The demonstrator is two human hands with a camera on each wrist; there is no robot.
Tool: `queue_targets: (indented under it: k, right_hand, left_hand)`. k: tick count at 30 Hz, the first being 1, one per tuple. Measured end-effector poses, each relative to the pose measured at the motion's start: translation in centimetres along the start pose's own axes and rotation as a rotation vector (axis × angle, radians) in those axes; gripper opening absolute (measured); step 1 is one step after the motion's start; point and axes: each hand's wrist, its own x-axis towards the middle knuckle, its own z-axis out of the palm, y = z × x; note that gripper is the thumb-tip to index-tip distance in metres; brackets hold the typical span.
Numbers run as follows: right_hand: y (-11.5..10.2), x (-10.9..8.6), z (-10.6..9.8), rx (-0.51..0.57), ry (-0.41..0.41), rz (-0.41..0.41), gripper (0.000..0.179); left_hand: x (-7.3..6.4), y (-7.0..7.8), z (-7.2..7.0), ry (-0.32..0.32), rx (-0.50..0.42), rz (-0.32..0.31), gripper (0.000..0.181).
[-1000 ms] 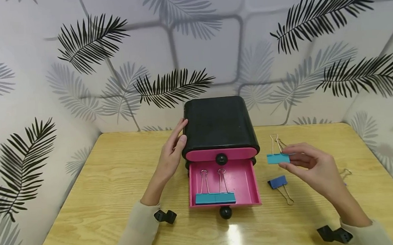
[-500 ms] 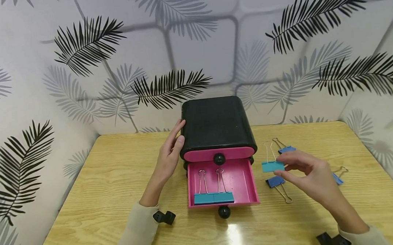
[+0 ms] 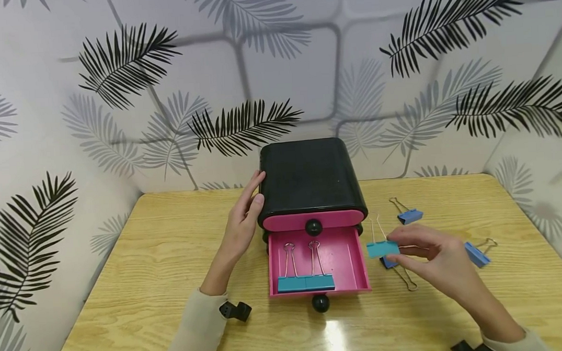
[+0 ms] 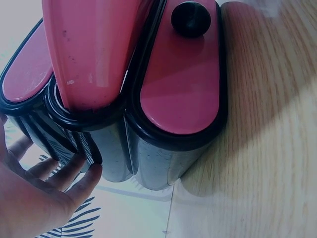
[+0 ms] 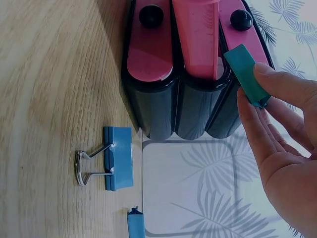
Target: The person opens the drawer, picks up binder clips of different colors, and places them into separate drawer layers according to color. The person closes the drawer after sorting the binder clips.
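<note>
My right hand (image 3: pixel 435 255) pinches a teal binder clip (image 3: pixel 380 248) by its right end, with the clip's wire handles pointing up. The clip is held just right of the pulled-out pink drawer (image 3: pixel 348 264). In that drawer, two teal binder clips (image 3: pixel 292 284) lie side by side along the front wall. My left hand (image 3: pixel 238 227) rests on the left side of the black drawer unit (image 3: pixel 311 177). Its fingers (image 4: pixel 81 186) lie fairly straight against the casing in the left wrist view. The held clip partly covers a blue binder clip (image 3: pixel 400 275) on the table.
Two more blue binder clips lie on the wooden table (image 3: pixel 171 253): one clip (image 3: pixel 410 216) behind my right hand, another clip (image 3: pixel 477 254) to its right. Black round knobs (image 3: pixel 320 303) stick out from the drawers. A leaf-patterned wall covering (image 3: pixel 291 75) stands close behind the unit.
My right hand has carried the teal clip left and downward, closer to the drawer, uncovering the blue clips behind and to its right. The left hand has stayed on the unit.
</note>
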Motion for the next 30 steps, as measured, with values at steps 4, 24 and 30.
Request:
queue_targets:
  k: [4, 24, 30]
  right_hand:
    - [-0.1, -0.2, 0.2, 0.019, -0.011, 0.016, 0.036]
    - [-0.2, -0.6, 1.9, 0.025, -0.084, 0.0, 0.036]
    - [-0.4, -0.6, 2.3, 0.026, -0.101, -0.004, 0.035]
  left_hand:
    - [0.0, 0.0, 0.0, -0.002, 0.004, 0.005, 0.049]
    - [0.0, 0.0, 0.0, -0.003, -0.007, 0.001, 0.05]
    - [0.0, 0.0, 0.0, -0.004, -0.006, 0.007, 0.049]
